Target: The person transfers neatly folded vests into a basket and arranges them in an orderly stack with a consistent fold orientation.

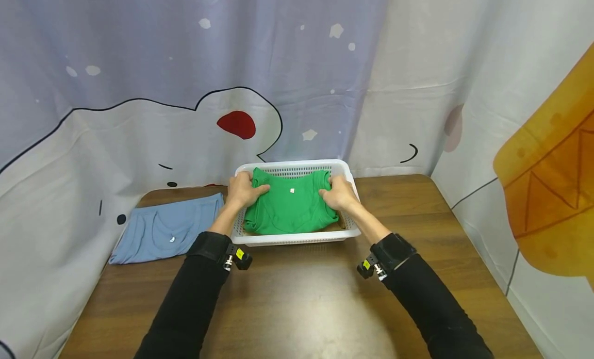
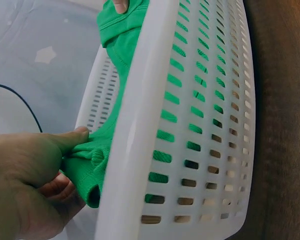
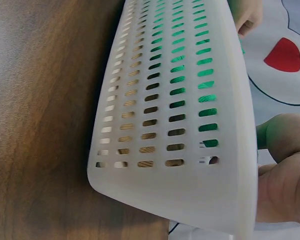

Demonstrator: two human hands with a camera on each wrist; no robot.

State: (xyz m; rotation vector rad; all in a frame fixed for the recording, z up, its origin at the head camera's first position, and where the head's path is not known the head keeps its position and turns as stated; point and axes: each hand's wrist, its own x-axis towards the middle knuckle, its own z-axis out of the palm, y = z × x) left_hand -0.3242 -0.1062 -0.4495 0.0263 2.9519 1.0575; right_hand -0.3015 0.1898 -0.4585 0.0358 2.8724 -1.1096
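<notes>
A folded green shirt (image 1: 290, 204) with a small white label lies within the white plastic basket (image 1: 297, 239). My left hand (image 1: 243, 190) pinches the shirt's left side, thumb on top, as the left wrist view shows with the green fabric (image 2: 85, 175) bunched under the thumb. At the other side, my right hand (image 1: 340, 194) grips the shirt's right edge near the basket's rim. In the right wrist view the basket wall (image 3: 190, 195) hides most of that hand's fingers. Something brown shows beneath the shirt in the basket.
A folded light blue shirt (image 1: 167, 229) lies on the wooden table (image 1: 315, 297) left of the basket. A patterned curtain (image 1: 185, 49) hangs right behind the table and along its sides.
</notes>
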